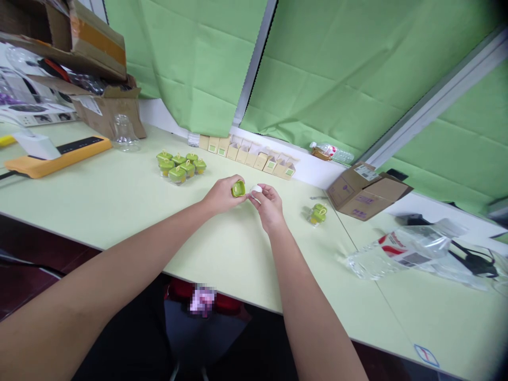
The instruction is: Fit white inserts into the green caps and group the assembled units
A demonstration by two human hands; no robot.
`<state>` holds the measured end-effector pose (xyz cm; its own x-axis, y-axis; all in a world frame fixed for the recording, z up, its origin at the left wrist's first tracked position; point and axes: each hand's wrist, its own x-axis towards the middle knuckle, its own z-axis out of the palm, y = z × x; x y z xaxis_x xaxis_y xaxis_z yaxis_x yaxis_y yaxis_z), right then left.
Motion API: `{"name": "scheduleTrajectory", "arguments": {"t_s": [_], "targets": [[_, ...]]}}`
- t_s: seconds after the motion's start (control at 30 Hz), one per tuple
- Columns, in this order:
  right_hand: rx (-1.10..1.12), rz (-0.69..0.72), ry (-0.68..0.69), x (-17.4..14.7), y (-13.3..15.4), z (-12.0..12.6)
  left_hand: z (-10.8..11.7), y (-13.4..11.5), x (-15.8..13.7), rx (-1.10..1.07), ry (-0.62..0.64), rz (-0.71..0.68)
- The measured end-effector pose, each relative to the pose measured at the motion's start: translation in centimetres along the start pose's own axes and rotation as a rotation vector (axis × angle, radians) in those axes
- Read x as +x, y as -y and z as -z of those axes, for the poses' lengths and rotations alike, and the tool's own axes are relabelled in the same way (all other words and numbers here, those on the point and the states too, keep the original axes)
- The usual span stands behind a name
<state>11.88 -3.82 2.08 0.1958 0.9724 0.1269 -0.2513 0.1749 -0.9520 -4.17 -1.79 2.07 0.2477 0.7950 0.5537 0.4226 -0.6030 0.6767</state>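
Forearms (130, 264) nearest, I see the left hand (220, 196) clasping a hollow green piece (238, 189), the right hand (272, 208) pinching a perhaps round white item (256, 188).

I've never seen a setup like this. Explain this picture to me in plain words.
There is no machine here: each grip is a person's own bare hand. The single picture comes from a camera worn on that person's head, looking forward and down, so both forearms reach away from you.

The left hand holds a hollow green piece, its open side facing the camera. The right hand pinches a small white piece close beside it; what that is, I can't tell.

On the pale table, a cluster of green-lidded clear cups lies to the left, with a smaller group to the right. Behind stands a row of small cartons. A large clear bottle lies at the right.
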Motion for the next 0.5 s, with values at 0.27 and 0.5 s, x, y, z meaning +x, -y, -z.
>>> {"name": "scheduleTrajectory", "arguments": {"t_s": [0.27,0.5], "targets": [[-0.032,-0.009,0.058,0.16,-0.17,0.38,-0.11,0.09,-0.03,0.006,0.018,0.013],[0.087,-0.011,0.115,0.11,-0.08,0.42,-0.16,0.39,-0.01,0.011,0.021,0.004]]}}
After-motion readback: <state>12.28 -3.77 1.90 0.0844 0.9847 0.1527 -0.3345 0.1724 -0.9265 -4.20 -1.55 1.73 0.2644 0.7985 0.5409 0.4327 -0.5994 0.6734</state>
